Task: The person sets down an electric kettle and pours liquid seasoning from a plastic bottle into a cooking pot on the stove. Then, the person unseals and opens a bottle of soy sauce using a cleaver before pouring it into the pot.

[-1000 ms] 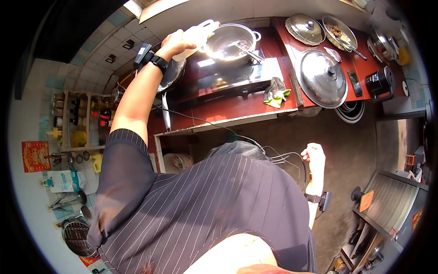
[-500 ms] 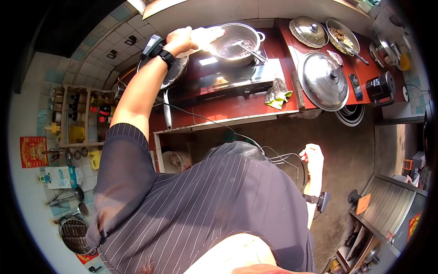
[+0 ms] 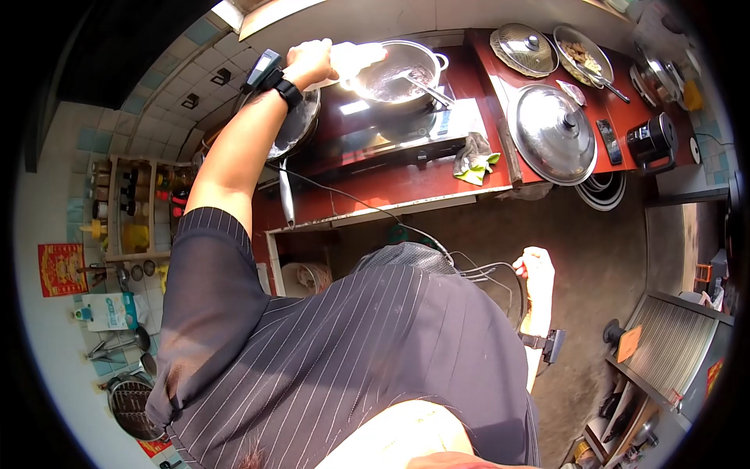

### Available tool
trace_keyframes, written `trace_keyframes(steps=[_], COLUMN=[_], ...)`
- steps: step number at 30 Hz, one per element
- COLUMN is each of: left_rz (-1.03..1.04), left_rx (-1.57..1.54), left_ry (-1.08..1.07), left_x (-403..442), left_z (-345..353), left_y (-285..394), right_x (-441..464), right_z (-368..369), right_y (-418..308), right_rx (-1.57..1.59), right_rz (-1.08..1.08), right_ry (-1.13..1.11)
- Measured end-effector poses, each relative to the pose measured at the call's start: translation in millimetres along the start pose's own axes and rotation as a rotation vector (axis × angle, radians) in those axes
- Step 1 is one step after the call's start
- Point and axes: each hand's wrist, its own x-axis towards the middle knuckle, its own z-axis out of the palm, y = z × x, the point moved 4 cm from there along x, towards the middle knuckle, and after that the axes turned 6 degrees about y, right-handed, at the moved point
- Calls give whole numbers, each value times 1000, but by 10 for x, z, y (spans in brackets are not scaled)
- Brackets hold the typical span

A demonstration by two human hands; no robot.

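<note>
My left hand is closed on a pale white item, washed out by sunlight so its kind is unclear. That item reaches over the left rim of a metal pot on the stove. Dark liquid lies in the pot, with a light-coloured ladle or spoon leaning on its right rim. Below my left forearm stands a frying pan with a metal handle, partly hidden by the arm. My right hand hangs beside my body, fingers curled, nothing visible in it; dark cables run close by.
A large lid, a covered pan, a pan of food, a phone and a black kettle sit on the right counter. A cloth lies at the stove's front edge. A spice rack is at left.
The left hand and the white item have shifted very slightly, and the view has tilted a little. The right hand stays where it was.
</note>
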Motion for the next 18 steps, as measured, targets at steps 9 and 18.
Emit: trace_keyframes(steps=[9, 18], left_rz=[77, -114], left_rx=[21, -415], left_ry=[-8, -163], left_x=[27, 31], left_z=[80, 234], left_y=[67, -133], right_x=[42, 32], right_z=[-25, -35], right_y=[87, 37], right_rx=[3, -2], right_rz=[-12, -4], right_ry=[-17, -12])
